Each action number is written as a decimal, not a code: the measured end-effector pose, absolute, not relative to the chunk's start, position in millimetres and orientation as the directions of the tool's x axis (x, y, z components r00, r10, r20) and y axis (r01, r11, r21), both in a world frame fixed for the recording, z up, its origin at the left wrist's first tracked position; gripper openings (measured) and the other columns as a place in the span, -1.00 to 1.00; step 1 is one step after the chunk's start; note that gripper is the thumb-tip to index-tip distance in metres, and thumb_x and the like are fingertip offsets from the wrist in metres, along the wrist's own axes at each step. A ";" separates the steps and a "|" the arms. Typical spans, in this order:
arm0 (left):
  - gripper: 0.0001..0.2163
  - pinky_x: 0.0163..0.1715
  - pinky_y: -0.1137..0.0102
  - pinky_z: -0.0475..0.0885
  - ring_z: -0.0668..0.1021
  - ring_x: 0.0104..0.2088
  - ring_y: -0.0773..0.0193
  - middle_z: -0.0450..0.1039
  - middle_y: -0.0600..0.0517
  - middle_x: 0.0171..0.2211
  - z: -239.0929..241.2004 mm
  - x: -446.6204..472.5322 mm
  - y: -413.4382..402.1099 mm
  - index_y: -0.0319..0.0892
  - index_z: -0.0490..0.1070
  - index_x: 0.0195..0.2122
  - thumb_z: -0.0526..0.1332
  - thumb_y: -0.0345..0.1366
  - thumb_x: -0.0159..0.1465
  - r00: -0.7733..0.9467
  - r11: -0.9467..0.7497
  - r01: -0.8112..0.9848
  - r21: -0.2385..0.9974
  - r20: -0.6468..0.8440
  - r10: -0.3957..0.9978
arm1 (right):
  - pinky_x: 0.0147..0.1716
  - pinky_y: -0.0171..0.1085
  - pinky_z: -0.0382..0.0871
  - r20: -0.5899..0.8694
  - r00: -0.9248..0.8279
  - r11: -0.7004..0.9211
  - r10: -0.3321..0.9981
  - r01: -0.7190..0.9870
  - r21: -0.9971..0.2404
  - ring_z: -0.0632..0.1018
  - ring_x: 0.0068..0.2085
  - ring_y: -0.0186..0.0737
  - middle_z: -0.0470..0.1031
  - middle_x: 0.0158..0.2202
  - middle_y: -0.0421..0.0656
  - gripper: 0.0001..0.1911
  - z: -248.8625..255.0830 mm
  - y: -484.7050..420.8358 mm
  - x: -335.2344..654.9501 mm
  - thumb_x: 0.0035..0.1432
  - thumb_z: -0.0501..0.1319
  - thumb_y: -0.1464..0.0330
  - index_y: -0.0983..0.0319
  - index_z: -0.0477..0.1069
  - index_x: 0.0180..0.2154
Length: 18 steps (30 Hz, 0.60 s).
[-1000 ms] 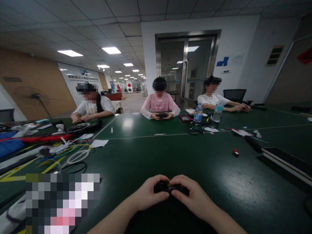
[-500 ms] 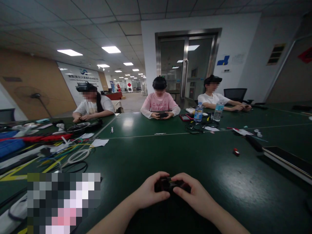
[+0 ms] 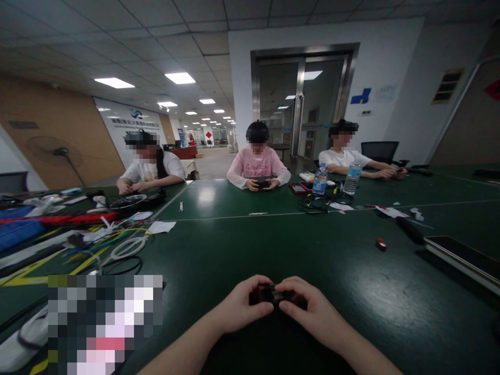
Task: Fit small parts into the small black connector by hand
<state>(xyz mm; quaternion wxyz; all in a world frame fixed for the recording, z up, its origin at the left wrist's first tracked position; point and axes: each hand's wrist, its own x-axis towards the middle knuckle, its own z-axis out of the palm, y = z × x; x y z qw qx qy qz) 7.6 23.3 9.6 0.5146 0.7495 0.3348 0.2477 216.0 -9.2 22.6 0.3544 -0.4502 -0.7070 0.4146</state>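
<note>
Dark object point(image 3: 277, 297) sits between the 2 hands, long axis left-right, neither nearer. Left hand point(image 3: 244, 304) and right hand point(image 3: 307, 307) each grip 1 end, fingers part-curled over it, thumbs nearside; can't tell if it touches the table point(image 3: 234, 245).

The grey tiled ceiling point(image 3: 156, 36) is lit by flat panels point(image 3: 180, 78) at eleven o'clock. Metal-framed glass doors point(image 3: 301, 104) are set into a white wall point(image 3: 383, 57) at one. A tan wall point(image 3: 50, 114) is fronted by a standing fan point(image 3: 60, 151) at nine (its cage dimly seen), and a dark green table point(image 3: 332, 245) is spread across six.
</note>
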 end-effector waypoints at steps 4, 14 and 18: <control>-0.65 -0.15 0.30 0.35 0.44 -0.15 0.18 0.37 -0.01 -0.14 11.9 8.1 22.0 -0.18 0.26 0.00 0.24 -0.26 0.20 0.650 -0.264 0.252 0.931 0.039 0.759 | -0.19 -0.21 0.39 0.123 -0.338 0.250 0.933 0.364 -0.897 0.50 -0.17 -0.17 0.43 -0.13 -0.15 -0.78 21.9 -8.9 216.2 0.09 0.22 0.38 0.13 0.46 -0.16; -0.65 -0.17 0.31 0.36 0.46 -0.17 0.19 0.39 0.00 -0.15 6.7 7.5 23.2 -0.16 0.26 0.02 0.21 -0.24 0.23 0.624 -0.208 0.224 0.952 0.025 0.781 | -0.20 -0.22 0.39 0.099 -0.341 0.231 0.935 0.371 -0.900 0.50 -0.18 -0.18 0.47 -0.10 -0.15 -0.67 24.1 -10.0 218.9 0.13 0.17 0.38 0.10 0.40 -0.03; -0.66 -0.18 0.31 0.37 0.47 -0.17 0.19 0.40 -0.01 -0.15 6.2 7.8 24.0 -0.16 0.26 0.02 0.20 -0.25 0.23 0.625 -0.187 0.192 0.963 0.027 0.780 | -0.23 -0.20 0.41 0.058 -0.304 0.175 0.951 0.374 -0.911 0.51 -0.24 -0.19 0.50 -0.15 -0.16 -0.65 20.3 -8.4 218.7 0.12 0.18 0.35 0.13 0.38 -0.02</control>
